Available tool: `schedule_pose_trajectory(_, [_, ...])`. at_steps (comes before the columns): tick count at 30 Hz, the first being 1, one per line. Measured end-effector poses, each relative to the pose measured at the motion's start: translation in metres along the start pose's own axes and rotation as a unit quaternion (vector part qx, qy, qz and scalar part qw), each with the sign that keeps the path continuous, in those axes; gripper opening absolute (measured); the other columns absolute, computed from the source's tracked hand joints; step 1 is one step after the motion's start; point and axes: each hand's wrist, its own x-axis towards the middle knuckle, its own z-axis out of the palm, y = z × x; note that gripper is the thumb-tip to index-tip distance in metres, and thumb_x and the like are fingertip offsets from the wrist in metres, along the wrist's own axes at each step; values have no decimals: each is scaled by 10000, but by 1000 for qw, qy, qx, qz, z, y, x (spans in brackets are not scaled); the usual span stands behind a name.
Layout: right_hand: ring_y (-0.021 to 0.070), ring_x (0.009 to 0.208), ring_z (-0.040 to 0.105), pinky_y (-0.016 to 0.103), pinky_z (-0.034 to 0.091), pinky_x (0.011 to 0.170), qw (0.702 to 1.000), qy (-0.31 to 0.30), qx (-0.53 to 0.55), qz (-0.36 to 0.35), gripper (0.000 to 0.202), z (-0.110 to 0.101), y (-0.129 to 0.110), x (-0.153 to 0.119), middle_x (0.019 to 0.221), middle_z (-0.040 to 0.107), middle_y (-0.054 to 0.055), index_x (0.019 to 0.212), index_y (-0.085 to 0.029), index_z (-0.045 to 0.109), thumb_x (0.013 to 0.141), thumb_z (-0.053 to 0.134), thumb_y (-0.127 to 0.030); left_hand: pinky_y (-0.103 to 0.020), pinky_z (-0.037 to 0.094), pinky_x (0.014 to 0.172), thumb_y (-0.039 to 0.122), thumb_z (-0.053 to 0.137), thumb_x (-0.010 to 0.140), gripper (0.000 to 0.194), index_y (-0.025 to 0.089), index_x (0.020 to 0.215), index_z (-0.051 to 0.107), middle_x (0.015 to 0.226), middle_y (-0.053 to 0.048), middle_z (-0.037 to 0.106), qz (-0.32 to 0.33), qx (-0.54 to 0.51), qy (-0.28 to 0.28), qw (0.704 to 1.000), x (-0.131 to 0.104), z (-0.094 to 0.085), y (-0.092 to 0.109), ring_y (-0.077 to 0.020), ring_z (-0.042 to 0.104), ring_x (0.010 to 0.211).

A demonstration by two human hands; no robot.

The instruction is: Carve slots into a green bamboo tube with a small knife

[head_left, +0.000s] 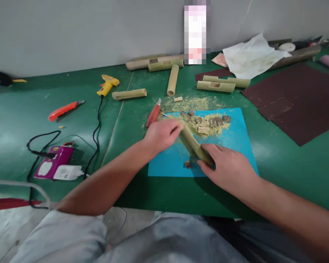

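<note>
A pale green bamboo tube (190, 139) slants between my two hands over a blue sheet (166, 160). The fingers of my left hand (164, 134) are closed round its far end. My right hand (227, 164) grips the near end, thumb below and fingers on top. Shavings and cut bamboo chips (203, 129) are heaped on the sheet just beyond the tube, and one small dark chip (186, 164) lies nearer to me. Beside my left hand rests a red-handled knife (154, 114), its blade pointing away.
Several bamboo tubes (172, 80) lie along the back of the green table. On the left are a yellow glue gun (107, 86), an orange utility knife (64, 110) and a purple power strip (56, 159) with cords. Dark brown sheets (298, 102) and crumpled white paper (254, 54) occupy the right.
</note>
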Motion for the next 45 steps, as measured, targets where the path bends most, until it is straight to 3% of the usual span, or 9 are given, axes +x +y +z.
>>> schedule_pose_trajectory(6, [209, 769, 670, 314, 300, 578, 1000, -4, -4, 1, 201, -1, 1, 0, 963, 754, 56, 1069, -214, 663, 925, 575, -323, -244, 468, 638, 306, 467, 1046, 320, 205, 901, 734, 764, -27, 727, 99, 25, -55, 993, -7, 2, 14, -160, 665, 717])
schedule_pose_trajectory(10, [203, 749, 662, 318, 300, 570, 1000, 5, -9, 0, 203, -2, 2, -1, 961, 753, 64, 1052, -212, 668, 943, 533, -316, -255, 477, 664, 278, 445, 1049, 332, 189, 903, 729, 833, -51, 751, 35, 12, 14, 999, -6, 3, 14, -168, 677, 754])
schedule_pose_trajectory(14, [210, 756, 667, 324, 307, 577, 1000, -6, -14, -2, 217, -3, 1, 0, 978, 757, 73, 1060, -205, 671, 952, 518, -314, -245, 472, 646, 298, 493, 1034, 279, 209, 961, 747, 819, -30, 760, 80, -1, -26, 996, -1, 4, 5, -163, 692, 755])
schedule_pose_trajectory(18, [208, 760, 668, 321, 296, 574, 1000, 1, -21, -1, 232, -3, 1, 0, 985, 757, 73, 1082, -206, 669, 958, 506, -316, -245, 499, 680, 289, 500, 1025, 296, 181, 864, 724, 843, -47, 768, -9, 10, 25, 1000, 1, 5, 6, -166, 702, 771])
schedule_pose_trajectory(23, [214, 772, 673, 319, 303, 583, 1000, -4, -20, 0, 222, -2, 2, 0, 980, 761, 67, 1078, -206, 669, 957, 517, -315, -231, 469, 631, 308, 516, 1034, 276, 211, 903, 739, 778, -19, 752, 96, 21, -54, 994, -8, 6, 21, -157, 694, 723])
schedule_pose_trajectory(29, [197, 707, 641, 318, 281, 559, 999, 28, -25, -18, 252, 1, 6, -1, 940, 755, 75, 1054, -203, 674, 955, 473, -316, -284, 543, 779, 247, 541, 1015, 222, 173, 959, 743, 912, -62, 747, 13, 6, 69, 997, 7, 2, -11, -177, 693, 844])
schedule_pose_trajectory(34, [180, 646, 605, 327, 242, 539, 998, 45, -40, -10, 260, 1, 6, -1, 902, 748, 64, 1050, -211, 679, 943, 473, -328, -330, 571, 855, 269, 607, 981, 185, 196, 908, 760, 943, -54, 717, -17, -84, 152, 985, 14, -5, -4, -176, 674, 898])
schedule_pose_trajectory(39, [176, 662, 614, 323, 251, 533, 999, 34, -35, -7, 257, -1, 6, 0, 939, 755, 56, 1068, -226, 679, 941, 496, -355, -224, 500, 546, 288, 692, 907, 153, 181, 974, 779, 677, 1, 668, -190, -315, 126, 921, 14, -7, 6, -109, 607, 596])
schedule_pose_trajectory(45, [191, 682, 633, 325, 271, 547, 999, 33, -29, -5, 258, -1, 8, 1, 918, 756, 49, 1084, -228, 676, 940, 500, -349, -199, 465, 483, 295, 726, 864, 178, 165, 967, 790, 633, 2, 660, -230, -396, 104, 883, 16, -5, 6, -92, 584, 540])
